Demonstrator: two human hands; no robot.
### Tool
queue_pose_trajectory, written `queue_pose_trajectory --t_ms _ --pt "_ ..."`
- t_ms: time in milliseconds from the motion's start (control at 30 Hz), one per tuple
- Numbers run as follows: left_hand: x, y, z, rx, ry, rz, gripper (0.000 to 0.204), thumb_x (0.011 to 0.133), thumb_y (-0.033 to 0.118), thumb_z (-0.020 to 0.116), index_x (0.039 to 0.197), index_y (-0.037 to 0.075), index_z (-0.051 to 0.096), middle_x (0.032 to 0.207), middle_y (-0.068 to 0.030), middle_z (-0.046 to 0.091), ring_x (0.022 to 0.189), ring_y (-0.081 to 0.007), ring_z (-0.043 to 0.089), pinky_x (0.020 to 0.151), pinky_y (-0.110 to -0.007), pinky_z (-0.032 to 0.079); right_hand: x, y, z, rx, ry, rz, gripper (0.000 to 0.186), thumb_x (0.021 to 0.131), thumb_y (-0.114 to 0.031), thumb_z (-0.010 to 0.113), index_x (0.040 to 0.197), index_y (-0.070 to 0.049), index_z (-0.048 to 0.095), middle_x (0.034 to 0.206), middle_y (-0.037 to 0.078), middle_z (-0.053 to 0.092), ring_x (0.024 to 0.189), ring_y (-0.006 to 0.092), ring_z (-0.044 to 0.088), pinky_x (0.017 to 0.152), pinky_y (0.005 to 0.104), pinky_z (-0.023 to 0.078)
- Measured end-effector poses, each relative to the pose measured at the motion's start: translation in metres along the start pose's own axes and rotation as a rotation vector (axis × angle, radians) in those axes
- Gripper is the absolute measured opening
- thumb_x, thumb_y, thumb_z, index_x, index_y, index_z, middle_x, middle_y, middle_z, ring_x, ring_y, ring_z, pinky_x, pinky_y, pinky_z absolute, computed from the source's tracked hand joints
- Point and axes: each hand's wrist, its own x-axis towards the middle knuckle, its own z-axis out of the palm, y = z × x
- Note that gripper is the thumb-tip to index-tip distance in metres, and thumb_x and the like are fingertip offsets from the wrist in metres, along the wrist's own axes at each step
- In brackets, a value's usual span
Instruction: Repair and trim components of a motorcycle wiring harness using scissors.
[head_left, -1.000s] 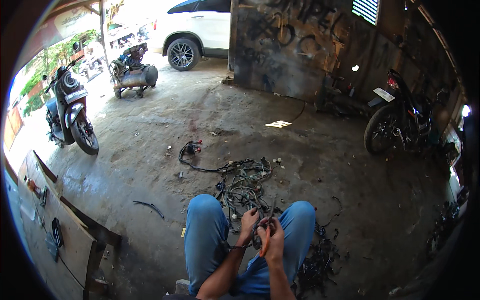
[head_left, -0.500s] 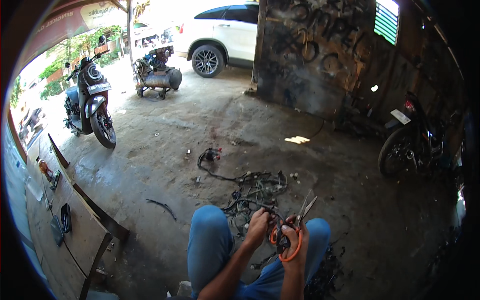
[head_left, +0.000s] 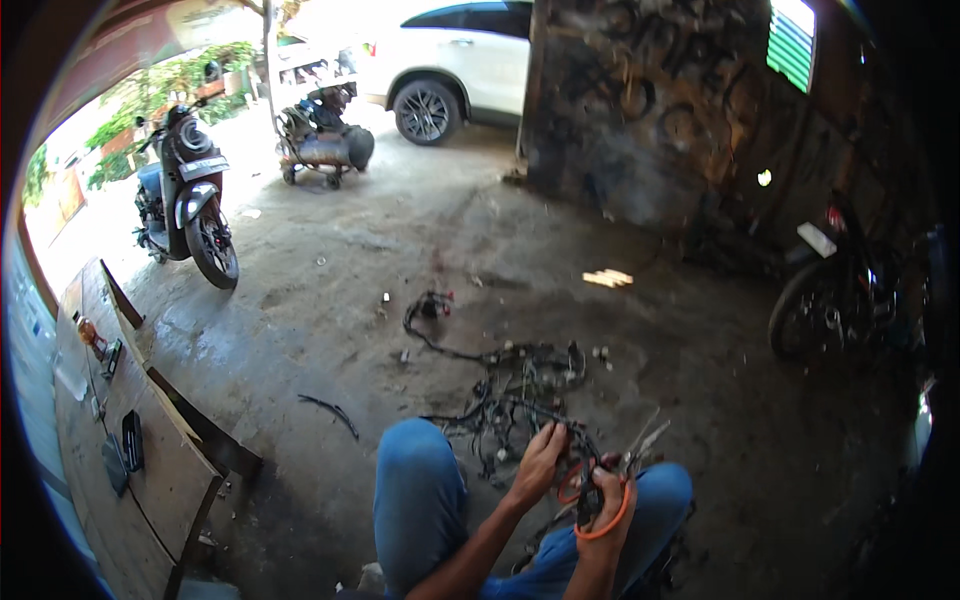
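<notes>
A tangled wiring harness point(head_left: 525, 372) of dark cables and small connectors lies on the floor ahead of my knees. One end of it rises to my hands. My left hand point(head_left: 540, 468) is closed on the dark cable bundle, thumb and fingers pinching it. My right hand point(head_left: 606, 505) grips a pair of scissors with orange handles point(head_left: 602, 533); their blades point(head_left: 645, 440) point up and away to the right, slightly blurred. Dark cable also runs against the right palm, partly hidden by the fingers and handle. Whether the blades touch any wire, I cannot tell.
A short piece of black cable point(head_left: 330, 412) lies left of my knees. Further left is a low wooden bench point(head_left: 150, 450) with a black case point(head_left: 132, 440). A scooter point(head_left: 190, 200), an air compressor point(head_left: 328, 145) and a white car point(head_left: 470, 60) stand beyond; another motorcycle point(head_left: 825, 290) stands right.
Both hands have shifted a little to the right with the harness and scissors. The right knee has swung outward, and the whole view has turned slightly.
</notes>
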Motion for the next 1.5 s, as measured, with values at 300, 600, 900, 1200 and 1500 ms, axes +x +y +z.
queue_pose_trajectory --t_ms 300,600,900,1200,1500 --pt "0.007 0.004 -0.005 0.471 0.039 0.217 0.033 0.115 0.027 0.050 0.097 0.002 0.059 0.074 0.0004 0.050 0.069 -0.0084 0.042 0.060 -0.030 0.038 0.024 0.023 -0.019 -0.211 -0.047 0.245 0.026 0.101 -0.018 0.075 0.115 -0.004 0.059 0.093 0.001 0.061 0.074 0.0075 0.060 0.060 0.0255 0.049" --pt "0.018 0.025 0.010 0.537 -0.020 0.028 0.034 0.114 0.020 0.049 0.137 0.001 0.066 0.074 0.0022 0.047 0.070 -0.0064 0.040 0.060 -0.027 0.034 0.050 0.052 -0.022 -0.361 0.132 0.259 0.030 0.095 -0.009 0.079 0.117 -0.004 0.058 0.096 0.001 0.064 0.081 0.0082 0.062 0.067 0.0235 0.050" --pt "0.008 -0.005 0.002 0.426 -0.333 -0.209 0.037 0.111 0.008 0.048 0.145 -0.001 0.060 0.116 -0.0148 0.074 0.108 -0.0151 0.067 0.097 -0.029 0.050 0.028 0.072 -0.038 -0.340 0.401 0.203 0.026 0.100 -0.016 0.076 0.117 -0.003 0.060 0.097 0.001 0.064 0.086 0.0061 0.059 0.072 0.0219 0.048" --pt "-0.005 -0.001 0.010 0.377 -0.293 -0.185 0.029 0.105 0.009 0.054 0.127 -0.003 0.068 0.109 -0.0129 0.080 0.094 -0.0130 0.073 0.083 -0.030 0.058 0.020 0.063 -0.037 -0.196 0.335 0.257 0.019 0.105 -0.021 0.066 0.112 -0.006 0.057 0.078 -0.004 0.054 0.051 0.0036 0.046 0.043 0.0226 0.035" --pt "-0.017 -0.004 -0.001 0.614 -0.098 0.012 0.035 0.100 0.002 0.055 0.132 0.002 0.070 0.101 -0.0146 0.079 0.088 -0.0162 0.074 0.079 -0.031 0.058 0.016 0.069 -0.018 -0.108 0.252 0.350 0.018 0.103 -0.016 0.065 0.114 -0.010 0.052 0.075 -0.005 0.051 0.051 0.0018 0.043 0.043 0.0197 0.035"
